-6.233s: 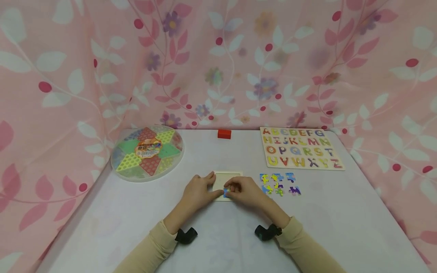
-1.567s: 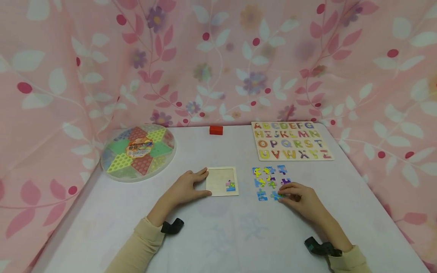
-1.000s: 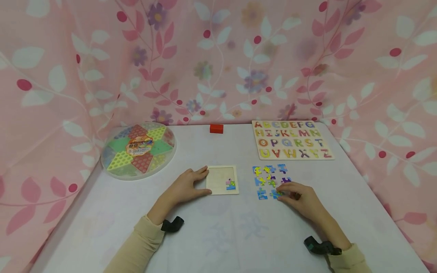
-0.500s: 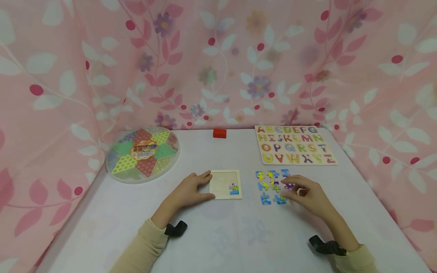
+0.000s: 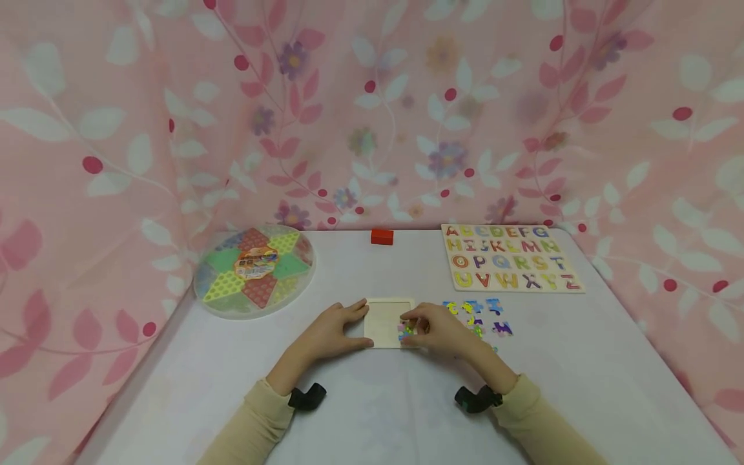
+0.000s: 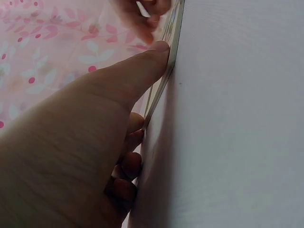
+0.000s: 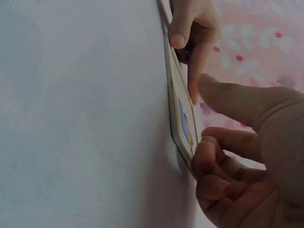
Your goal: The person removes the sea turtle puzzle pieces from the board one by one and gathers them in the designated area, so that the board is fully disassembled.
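A small square wooden puzzle tray (image 5: 386,323) lies on the white-covered table in front of me. A puzzle piece (image 5: 402,328) in pink, green and blue sits in its lower right corner. My left hand (image 5: 330,330) holds the tray's left side, thumb at the near corner and a finger at the far one. Over the tray's right edge is my right hand (image 5: 443,330), its thumb and forefinger apart around the piece. In the right wrist view the tray (image 7: 175,90) shows a blue piece (image 7: 184,121), with the fingers bent near the tray's edge and nothing visibly pinched.
Loose puzzle pieces (image 5: 502,329), several of them, lie right of the tray, partly hidden by the right hand. An alphabet board (image 5: 514,258) stands behind them. A round Chinese checkers board (image 5: 256,271) lies left; a red block (image 5: 382,237) sits at the back.
My right hand has left the loose pieces and moved left over the tray's right side. The left hand stays on the tray. The head view has shifted slightly.
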The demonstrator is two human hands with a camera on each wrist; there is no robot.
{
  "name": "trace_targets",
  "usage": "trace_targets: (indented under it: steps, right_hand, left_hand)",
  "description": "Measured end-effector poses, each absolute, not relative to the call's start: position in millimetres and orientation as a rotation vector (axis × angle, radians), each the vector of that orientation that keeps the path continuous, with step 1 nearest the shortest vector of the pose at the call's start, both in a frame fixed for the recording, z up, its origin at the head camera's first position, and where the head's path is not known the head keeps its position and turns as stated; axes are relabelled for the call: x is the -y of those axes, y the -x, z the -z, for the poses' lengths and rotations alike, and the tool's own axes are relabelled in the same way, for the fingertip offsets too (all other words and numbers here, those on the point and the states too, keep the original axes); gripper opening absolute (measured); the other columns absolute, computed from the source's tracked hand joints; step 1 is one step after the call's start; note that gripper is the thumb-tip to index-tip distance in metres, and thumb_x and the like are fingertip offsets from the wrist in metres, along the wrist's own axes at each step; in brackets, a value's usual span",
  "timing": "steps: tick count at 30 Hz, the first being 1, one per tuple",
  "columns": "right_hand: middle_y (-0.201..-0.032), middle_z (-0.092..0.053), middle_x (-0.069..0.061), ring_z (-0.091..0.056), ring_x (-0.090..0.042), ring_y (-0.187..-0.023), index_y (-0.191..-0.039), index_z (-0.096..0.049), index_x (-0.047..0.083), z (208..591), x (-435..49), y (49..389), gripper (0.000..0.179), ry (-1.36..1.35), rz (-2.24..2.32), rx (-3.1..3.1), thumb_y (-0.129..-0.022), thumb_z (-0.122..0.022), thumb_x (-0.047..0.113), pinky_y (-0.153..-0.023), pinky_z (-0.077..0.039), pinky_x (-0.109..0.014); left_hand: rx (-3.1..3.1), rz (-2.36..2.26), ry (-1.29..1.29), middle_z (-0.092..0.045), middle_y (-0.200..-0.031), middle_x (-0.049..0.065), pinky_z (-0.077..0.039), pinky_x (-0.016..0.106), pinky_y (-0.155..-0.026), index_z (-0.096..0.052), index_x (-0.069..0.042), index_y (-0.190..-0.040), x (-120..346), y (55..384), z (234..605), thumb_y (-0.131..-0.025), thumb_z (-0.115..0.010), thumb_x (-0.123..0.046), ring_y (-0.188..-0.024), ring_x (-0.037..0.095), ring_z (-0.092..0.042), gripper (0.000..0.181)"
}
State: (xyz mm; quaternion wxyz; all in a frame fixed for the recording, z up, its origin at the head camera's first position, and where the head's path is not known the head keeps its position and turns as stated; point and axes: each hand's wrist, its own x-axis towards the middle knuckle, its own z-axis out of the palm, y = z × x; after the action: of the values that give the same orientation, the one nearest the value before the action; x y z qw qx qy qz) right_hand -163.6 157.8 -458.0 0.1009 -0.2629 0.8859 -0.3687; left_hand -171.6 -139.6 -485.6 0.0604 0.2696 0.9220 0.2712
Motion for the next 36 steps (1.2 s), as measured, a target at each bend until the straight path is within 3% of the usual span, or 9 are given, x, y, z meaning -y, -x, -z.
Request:
trace_targets:
  steps: [6,14,22,36]
  right_hand:
    - [-0.093,-0.061,0.002,-0.052,-0.009,-0.072,-0.129,-0.074,0.003,466.1,-154.9,154.9,0.050,0.700,1.050,-2.623,-0.087,-0.090,0.025,-0.063,-0.044,-0.022]
    - [-0.094,-0.061,0.003,-0.053,-0.009,-0.075,-0.119,-0.078,0.009,469.1,-155.4,154.5,0.042,0.677,1.096,-2.643,-0.085,-0.092,0.029,-0.066,-0.045,-0.022]
    - [-0.098,-0.060,0.001,-0.052,-0.009,-0.071,-0.119,-0.073,0.013,470.8,-156.6,155.4,0.041,0.683,1.169,-2.631,-0.085,-0.092,0.026,-0.063,-0.043,-0.022]
    - [-0.086,-0.063,0.005,-0.052,-0.008,-0.068,-0.125,-0.074,0.012,467.3,-157.7,159.9,0.041,0.720,1.165,-2.571,-0.088,-0.089,0.023,-0.062,-0.043,-0.023]
  left_hand:
    - [-2.794,-0.819,-0.809,-0.046,-0.165,-0.004,-0.047,0.031,-0.088,-0.056,-0.012,-0.155,138.0,169.6,489.8,-0.089,-0.083,-0.055,-0.094,0.011,-0.049,0.083]
    - [-2.794,-0.844,-0.813,-0.048,-0.164,-0.004,-0.046,0.029,-0.084,-0.057,-0.012,-0.154,138.2,168.8,485.9,-0.088,-0.084,-0.052,-0.090,0.010,-0.047,0.082]
    - [-2.795,-0.838,-0.829,-0.048,-0.164,-0.002,-0.047,0.032,-0.087,-0.057,-0.011,-0.154,138.4,168.7,485.1,-0.089,-0.084,-0.053,-0.092,0.011,-0.048,0.082]
    - [-2.801,-0.820,-0.818,-0.048,-0.164,-0.002,-0.047,0.034,-0.088,-0.057,-0.011,-0.154,139.0,171.7,486.6,-0.089,-0.083,-0.052,-0.095,0.013,-0.050,0.081]
